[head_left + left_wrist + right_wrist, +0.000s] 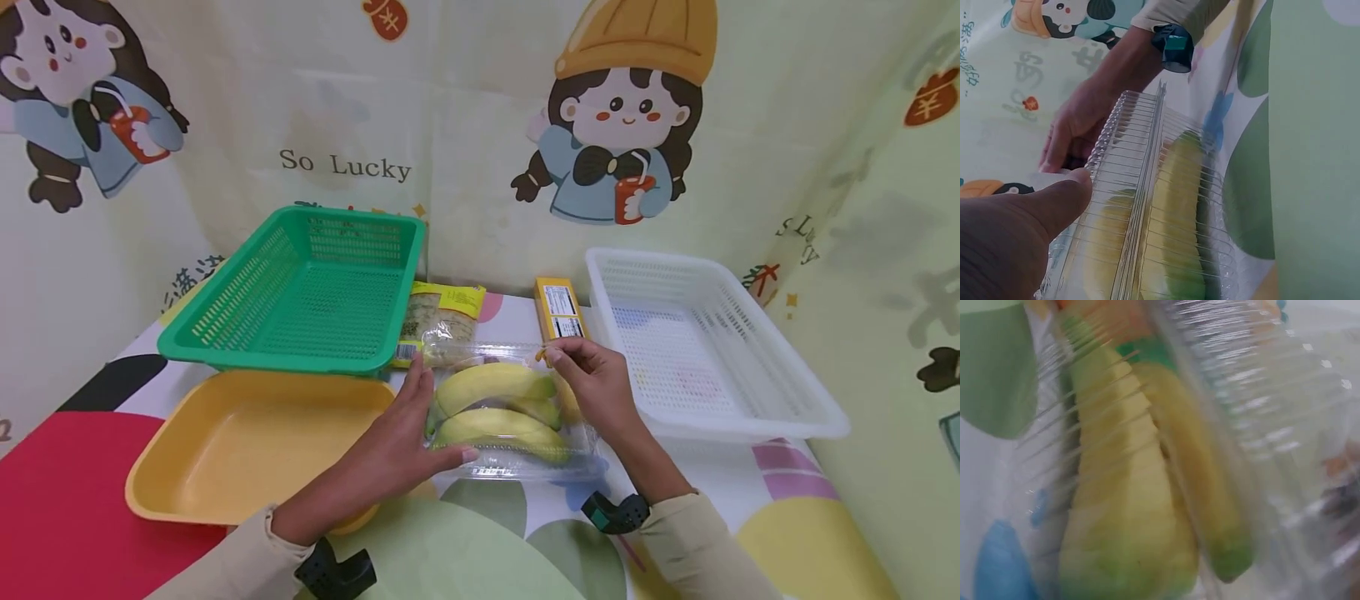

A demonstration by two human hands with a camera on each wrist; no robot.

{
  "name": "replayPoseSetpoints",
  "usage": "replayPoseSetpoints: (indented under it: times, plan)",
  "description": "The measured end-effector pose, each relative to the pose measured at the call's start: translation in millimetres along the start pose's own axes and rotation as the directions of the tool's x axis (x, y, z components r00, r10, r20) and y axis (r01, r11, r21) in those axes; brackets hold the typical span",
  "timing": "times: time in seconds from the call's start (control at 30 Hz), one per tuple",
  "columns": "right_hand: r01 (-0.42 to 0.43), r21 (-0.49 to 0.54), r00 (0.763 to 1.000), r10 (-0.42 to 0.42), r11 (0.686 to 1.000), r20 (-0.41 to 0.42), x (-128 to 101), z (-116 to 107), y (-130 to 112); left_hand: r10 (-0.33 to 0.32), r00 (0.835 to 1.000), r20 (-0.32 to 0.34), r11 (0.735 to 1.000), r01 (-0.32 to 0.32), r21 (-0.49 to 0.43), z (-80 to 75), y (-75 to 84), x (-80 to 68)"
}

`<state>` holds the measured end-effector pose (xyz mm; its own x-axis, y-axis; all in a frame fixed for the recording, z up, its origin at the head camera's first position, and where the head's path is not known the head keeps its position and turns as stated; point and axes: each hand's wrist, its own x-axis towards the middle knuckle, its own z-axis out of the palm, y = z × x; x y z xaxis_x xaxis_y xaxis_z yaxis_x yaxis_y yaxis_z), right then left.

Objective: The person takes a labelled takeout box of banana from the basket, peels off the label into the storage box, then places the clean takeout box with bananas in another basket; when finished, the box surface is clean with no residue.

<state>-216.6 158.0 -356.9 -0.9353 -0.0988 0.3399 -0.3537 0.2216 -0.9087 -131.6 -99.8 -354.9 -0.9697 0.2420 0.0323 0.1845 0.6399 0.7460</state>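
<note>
A clear plastic clamshell box point(525, 462) lies on the table in front of me with yellow-green bananas point(491, 383) inside. My left hand point(431, 417) rests against the box's left end with fingers straight, the thumb at the front rim. My right hand point(553, 356) pinches the lid's far right corner. In the left wrist view my left thumb point(1054, 206) presses the ribbed lid point(1147, 187), with the right hand point(1079, 125) on the far side. The right wrist view is blurred and shows the bananas point(1129, 487) through the plastic point(1260, 381).
A green basket point(300, 292) stands at the back left, with a yellow tray point(247, 442) in front of it. A white basket point(705, 350) sits to the right. Behind the box lie a yellow carton point(558, 310) and a yellow-topped packet point(442, 321).
</note>
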Motion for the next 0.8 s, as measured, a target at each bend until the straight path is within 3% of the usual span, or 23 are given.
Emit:
replayPoseSetpoints:
  times: [0.4, 0.8]
  plan:
    - [0.02, -0.031, 0.996, -0.017, 0.999, 0.086, -2.0, -4.3, -8.1, 0.003, 1.0, 0.009, 1.0, -0.003, 0.004, -1.1, 0.9, -1.0]
    - [0.078, 0.031, 0.976, -0.082, 0.997, 0.203, -4.8, -6.3, -23.3, 0.007, 1.0, 0.013, 1.0, -0.007, 0.003, -3.3, 2.0, 1.8]
